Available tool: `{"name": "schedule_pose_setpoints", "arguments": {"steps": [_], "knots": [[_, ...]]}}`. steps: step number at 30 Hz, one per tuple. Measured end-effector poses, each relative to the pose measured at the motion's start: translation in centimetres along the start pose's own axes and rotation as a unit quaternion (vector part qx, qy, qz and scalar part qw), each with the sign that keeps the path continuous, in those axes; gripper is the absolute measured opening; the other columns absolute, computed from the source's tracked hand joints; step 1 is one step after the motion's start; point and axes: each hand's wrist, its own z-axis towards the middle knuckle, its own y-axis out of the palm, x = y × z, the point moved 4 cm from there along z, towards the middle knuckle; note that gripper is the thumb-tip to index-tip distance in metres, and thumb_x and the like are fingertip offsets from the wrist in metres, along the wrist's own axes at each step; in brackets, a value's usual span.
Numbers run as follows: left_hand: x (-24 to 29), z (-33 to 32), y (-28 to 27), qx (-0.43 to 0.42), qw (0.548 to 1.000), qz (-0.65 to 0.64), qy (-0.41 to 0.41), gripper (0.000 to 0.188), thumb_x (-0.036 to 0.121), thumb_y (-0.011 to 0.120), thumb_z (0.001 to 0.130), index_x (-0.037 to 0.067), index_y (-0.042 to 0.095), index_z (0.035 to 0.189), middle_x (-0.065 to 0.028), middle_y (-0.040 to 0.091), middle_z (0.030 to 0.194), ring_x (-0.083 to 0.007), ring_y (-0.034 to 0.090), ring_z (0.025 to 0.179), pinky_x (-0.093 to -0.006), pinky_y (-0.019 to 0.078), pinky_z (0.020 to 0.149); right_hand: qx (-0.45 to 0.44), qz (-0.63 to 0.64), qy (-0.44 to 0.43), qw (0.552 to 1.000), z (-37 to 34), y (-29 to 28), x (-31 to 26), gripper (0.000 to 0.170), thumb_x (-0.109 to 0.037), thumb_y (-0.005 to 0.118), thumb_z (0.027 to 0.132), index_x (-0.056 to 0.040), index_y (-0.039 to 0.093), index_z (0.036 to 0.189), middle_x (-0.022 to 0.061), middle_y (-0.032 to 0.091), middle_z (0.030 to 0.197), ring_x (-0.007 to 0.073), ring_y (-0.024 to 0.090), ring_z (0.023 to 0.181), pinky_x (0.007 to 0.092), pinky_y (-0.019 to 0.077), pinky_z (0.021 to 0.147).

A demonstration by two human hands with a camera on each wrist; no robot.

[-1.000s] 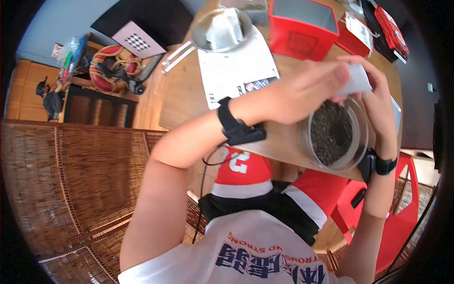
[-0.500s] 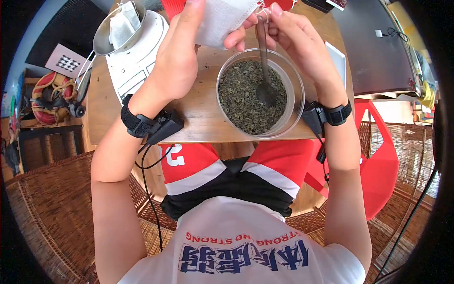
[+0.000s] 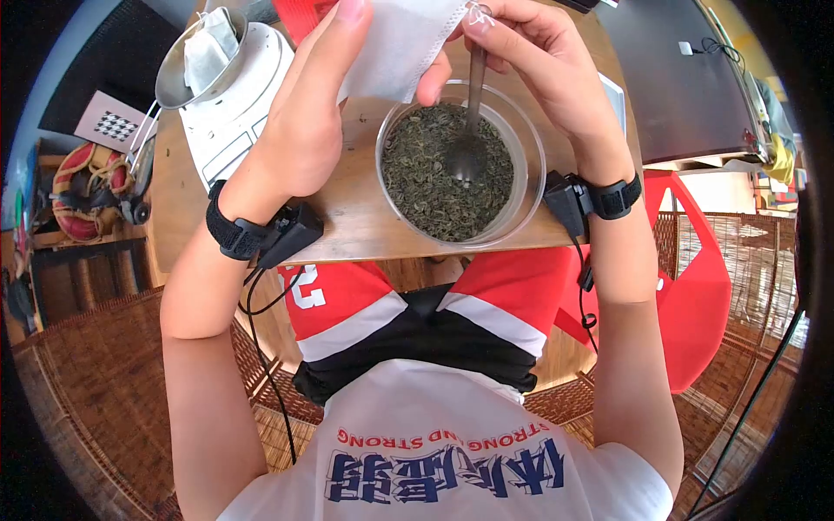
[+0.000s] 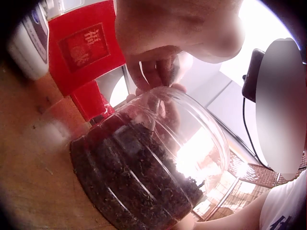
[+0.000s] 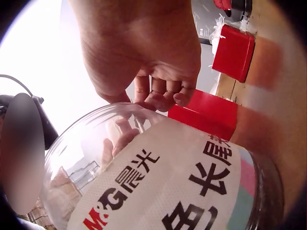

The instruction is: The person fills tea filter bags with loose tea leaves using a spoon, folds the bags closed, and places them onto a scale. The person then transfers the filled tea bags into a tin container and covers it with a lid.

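My left hand (image 3: 308,113) holds a white filter tea bag (image 3: 404,43) with a stitched edge, above the far side of a clear round tub. At the bag's corner, the thumb and fingers of my right hand (image 3: 552,74) pinch its thin white drawstring (image 3: 478,16). Dark dried tea leaves (image 3: 426,187) part-fill the tub (image 3: 532,161). A dark spoon (image 3: 469,156) stands tilted with its bowl on the leaves, and its handle runs up behind my right thumb. A printed label (image 5: 192,177) covers the tub's side in the right wrist view.
At the left a metal bowl (image 3: 165,82) with filled tea bags (image 3: 208,56) sits on a white kitchen scale (image 3: 239,113). Red boxes (image 4: 86,48) stand beyond the tub. The wooden table's (image 3: 347,234) near edge lies just before my lap.
The head view has swung round, then shifted slightly. My right hand has come to the bag's corner and drawstring; the left keeps hold of the bag. The tub stays on the table.
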Motion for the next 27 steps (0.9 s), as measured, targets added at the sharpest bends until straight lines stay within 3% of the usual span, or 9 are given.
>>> {"name": "schedule_pose_setpoints", "arguments": {"steps": [4, 8, 10, 14, 16, 19, 25, 27], "knots": [[0.1, -0.2, 0.3, -0.019, 1.000, 0.007, 0.009, 0.077, 0.064, 0.016, 0.107, 0.002, 0.062, 0.108, -0.0070, 0.063, 0.087, -0.0195, 0.062, 0.087, -0.0342, 0.0479, 0.084, -0.029, -0.013, -0.045, 0.998, 0.2, -0.2, 0.0, 0.016, -0.010, 0.064, 0.103, 0.0010, 0.071, 0.112, 0.0054, 0.074, 0.108, 0.0087, 0.067, 0.099, 0.0248, 0.0526, 0.091], [0.6, -0.4, 1.3, 0.007, 1.000, -0.001, -0.003, 0.069, 0.060, 0.021, 0.107, 0.002, 0.054, 0.126, -0.0098, 0.063, 0.093, -0.0213, 0.063, 0.091, -0.0353, 0.0490, 0.087, -0.080, 0.040, -0.039, 0.995, -0.1, 0.7, -0.3, 0.016, -0.009, 0.063, 0.104, 0.0028, 0.070, 0.111, 0.0072, 0.075, 0.105, 0.0099, 0.069, 0.096, 0.0270, 0.0546, 0.087], [0.3, -0.3, 1.1, 0.029, 0.999, -0.018, -0.007, 0.067, 0.058, 0.023, 0.108, 0.003, 0.050, 0.133, -0.0110, 0.063, 0.095, -0.0221, 0.063, 0.092, -0.0357, 0.0493, 0.088, -0.162, 0.133, -0.005, 0.978, -0.2, 1.6, -1.2, 0.015, -0.008, 0.063, 0.104, 0.0031, 0.070, 0.110, 0.0078, 0.075, 0.103, 0.0096, 0.068, 0.092, 0.0267, 0.0545, 0.085], [-0.8, 1.0, 1.4, -0.019, 0.999, -0.043, 0.028, 0.061, 0.053, 0.029, 0.108, 0.004, 0.042, 0.140, -0.0142, 0.063, 0.097, -0.0228, 0.062, 0.091, -0.0358, 0.0504, 0.087, -0.159, 0.121, -0.074, 0.977, 0.2, 0.3, -0.3, 0.014, -0.008, 0.063, 0.104, 0.0026, 0.070, 0.109, 0.0068, 0.075, 0.098, 0.0088, 0.068, 0.088, 0.0258, 0.0541, 0.082], [-1.0, 1.4, 1.6, -0.022, 0.998, -0.043, 0.035, 0.060, 0.053, 0.031, 0.107, 0.004, 0.042, 0.140, -0.0148, 0.063, 0.096, -0.0224, 0.062, 0.090, -0.0354, 0.0506, 0.086, -0.064, 0.012, -0.026, 0.998, 0.4, -0.9, 0.4, 0.015, -0.010, 0.063, 0.103, 0.0024, 0.071, 0.108, 0.0042, 0.074, 0.094, 0.0072, 0.066, 0.085, 0.0242, 0.0534, 0.080], [0.2, -0.3, 1.1, -0.030, 0.998, -0.041, 0.039, 0.058, 0.052, 0.033, 0.106, 0.004, 0.040, 0.140, -0.0160, 0.063, 0.097, -0.0220, 0.061, 0.089, -0.0349, 0.0508, 0.085, -0.058, -0.058, -0.071, 0.994, 0.6, 0.8, 0.5, 0.019, -0.016, 0.070, 0.100, -0.0004, 0.073, 0.110, 0.0005, 0.074, 0.097, 0.0065, 0.068, 0.093, 0.0231, 0.0532, 0.086], [0.3, 0.2, 1.7, -0.028, 0.997, -0.066, 0.007, 0.057, 0.051, 0.036, 0.106, 0.004, 0.040, 0.138, -0.0156, 0.063, 0.096, -0.0210, 0.062, 0.089, -0.0329, 0.0502, 0.083, -0.059, -0.065, -0.082, 0.993, 0.2, 0.3, -0.2, 0.016, -0.015, 0.070, 0.099, -0.0012, 0.073, 0.107, -0.0001, 0.073, 0.095, 0.0063, 0.068, 0.090, 0.0230, 0.0532, 0.084], [0.0, 0.1, 1.4, -0.045, 0.997, -0.068, 0.009, 0.053, 0.050, 0.040, 0.109, 0.005, 0.042, 0.136, -0.0101, 0.061, 0.100, -0.0150, 0.059, 0.092, -0.0294, 0.0475, 0.083, -0.062, -0.053, -0.080, 0.993, 0.0, 0.5, -0.3, 0.016, -0.015, 0.070, 0.099, -0.0010, 0.073, 0.107, 0.0000, 0.073, 0.096, 0.0063, 0.068, 0.090, 0.0228, 0.0532, 0.084]]}}
